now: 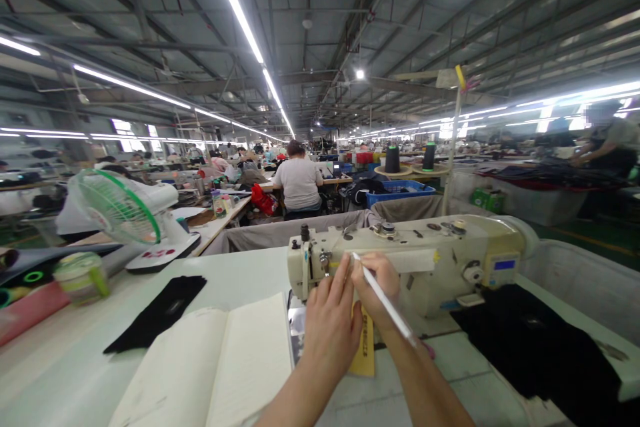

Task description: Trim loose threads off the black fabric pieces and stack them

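Observation:
My right hand (379, 280) is closed around a slim white pen (390, 300). The pen's upper tip meets the front of a cream sewing machine (435, 293), near a white paper strip (413, 260) stuck along its arm. Close beside it, my left hand (330, 320) has its fingers stretched out against the machine's front, holding nothing I can see. Below the hands, a yellow label (364, 347) with dark print shows partly. An open notebook (255, 353) with lined pages lies left of my left forearm. The needle area is mostly hidden behind my left hand.
Black fabric pieces lie left (160, 317) and right (535, 333) on the pale table. A green-rimmed fan (120, 207) and a lidded cup (83, 277) stand at the left. Ahead, a person (299, 180) sits facing away, near a blue basket (400, 193).

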{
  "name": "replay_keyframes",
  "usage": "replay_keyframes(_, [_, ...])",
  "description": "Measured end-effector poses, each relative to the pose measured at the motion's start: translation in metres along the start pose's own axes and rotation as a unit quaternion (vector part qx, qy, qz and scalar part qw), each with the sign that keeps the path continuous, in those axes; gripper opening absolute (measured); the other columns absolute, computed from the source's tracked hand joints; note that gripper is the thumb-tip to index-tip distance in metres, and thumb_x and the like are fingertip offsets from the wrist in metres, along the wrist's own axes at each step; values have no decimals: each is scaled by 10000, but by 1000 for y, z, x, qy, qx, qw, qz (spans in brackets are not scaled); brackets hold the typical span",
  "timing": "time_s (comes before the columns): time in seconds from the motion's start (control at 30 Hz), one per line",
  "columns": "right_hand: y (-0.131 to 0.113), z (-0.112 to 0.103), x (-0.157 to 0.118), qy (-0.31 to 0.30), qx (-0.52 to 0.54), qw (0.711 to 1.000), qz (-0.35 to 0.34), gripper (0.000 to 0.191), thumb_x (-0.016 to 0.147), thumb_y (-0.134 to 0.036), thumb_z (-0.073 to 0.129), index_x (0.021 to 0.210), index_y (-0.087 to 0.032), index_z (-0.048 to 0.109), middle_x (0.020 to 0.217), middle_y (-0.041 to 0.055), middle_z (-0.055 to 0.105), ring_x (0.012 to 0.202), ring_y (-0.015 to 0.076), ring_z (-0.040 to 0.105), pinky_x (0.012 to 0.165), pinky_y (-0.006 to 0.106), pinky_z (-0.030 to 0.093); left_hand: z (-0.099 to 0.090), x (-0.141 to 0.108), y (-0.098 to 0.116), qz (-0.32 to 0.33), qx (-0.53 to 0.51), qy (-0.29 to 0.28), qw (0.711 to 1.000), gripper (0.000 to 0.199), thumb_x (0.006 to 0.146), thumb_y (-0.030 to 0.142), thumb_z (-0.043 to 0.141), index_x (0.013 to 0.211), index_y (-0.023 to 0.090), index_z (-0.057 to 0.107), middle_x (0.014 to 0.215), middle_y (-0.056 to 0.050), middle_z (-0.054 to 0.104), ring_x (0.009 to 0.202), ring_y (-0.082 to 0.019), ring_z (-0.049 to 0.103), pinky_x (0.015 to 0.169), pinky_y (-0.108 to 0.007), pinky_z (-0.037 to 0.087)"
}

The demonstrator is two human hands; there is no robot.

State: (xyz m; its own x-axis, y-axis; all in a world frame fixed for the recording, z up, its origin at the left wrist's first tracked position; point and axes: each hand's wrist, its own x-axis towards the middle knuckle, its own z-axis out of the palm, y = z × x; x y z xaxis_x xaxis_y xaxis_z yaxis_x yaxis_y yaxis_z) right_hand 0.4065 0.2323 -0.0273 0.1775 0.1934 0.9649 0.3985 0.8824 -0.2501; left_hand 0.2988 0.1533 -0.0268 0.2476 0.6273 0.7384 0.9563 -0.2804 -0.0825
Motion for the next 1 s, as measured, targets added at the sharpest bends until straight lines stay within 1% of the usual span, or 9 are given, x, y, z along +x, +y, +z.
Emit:
replay_keyframes(0.07, [0, 0, 0, 5, 10, 1000, -1, 119, 884, -144, 598, 842, -233, 531, 759, 13, 631, 696, 170, 617, 642, 320, 540, 0, 0, 0, -2, 2, 0, 1000, 527, 875, 146, 523, 1402, 156, 510, 1536, -104, 453, 1019, -270, 569, 824, -407, 497])
replay_keyframes(0.17, [-1, 1, 0, 38, 26, 999, 5, 123, 888, -138, 590, 863, -236, 519, 759, 9, 619, 706, 170, 620, 642, 318, 542, -1, 1, 0, -1, 2, -3, 1000, 521, 885, 156, 524, 1406, 159, 509, 1543, -102, 443, 1044, -272, 565, 831, -405, 495])
replay_keyframes(0.23, [-2, 1, 0, 46, 26, 999, 7, 114, 889, -143, 591, 883, -235, 523, 767, 10, 618, 716, 174, 625, 648, 323, 545, -2, 1, 0, -2, 2, -4, 1000, 520, 889, 159, 525, 1409, 159, 508, 1544, -103, 441, 1055, -272, 564, 834, -404, 495])
replay_keyframes(0.37, [-1, 1, 0, 31, 14, 999, 12, 99, 892, -159, 592, 878, -235, 529, 774, 12, 629, 704, 173, 628, 648, 329, 547, -2, 1, 1, -5, 4, -2, 1000, 517, 886, 160, 531, 1403, 171, 519, 1539, -98, 449, 1046, -269, 567, 832, -397, 493])
replay_keyframes(0.57, [4, 3, -2, 31, -11, 999, -1, 97, 892, -171, 609, 874, -232, 536, 786, 16, 640, 707, 173, 634, 646, 319, 544, -2, 1, 0, -2, 4, -4, 1000, 505, 882, 160, 536, 1387, 157, 530, 1537, -107, 450, 1034, -272, 568, 828, -402, 487])
replay_keyframes(0.8, [5, 2, -3, 32, -7, 999, -21, 111, 881, -150, 609, 860, -231, 535, 776, 15, 636, 697, 166, 623, 645, 313, 537, -3, 1, 1, -4, 5, -7, 1000, 505, 876, 153, 538, 1381, 162, 535, 1544, -100, 441, 1035, -277, 570, 823, -407, 486])
replay_keyframes(1.0, [5, 2, -2, 32, -7, 999, -15, 106, 883, -159, 603, 875, -233, 527, 778, 17, 627, 692, 168, 616, 633, 314, 537, -2, 2, 1, 1, 7, 4, 1000, 524, 873, 154, 541, 1395, 172, 523, 1542, -102, 444, 1056, -282, 570, 826, -405, 484])
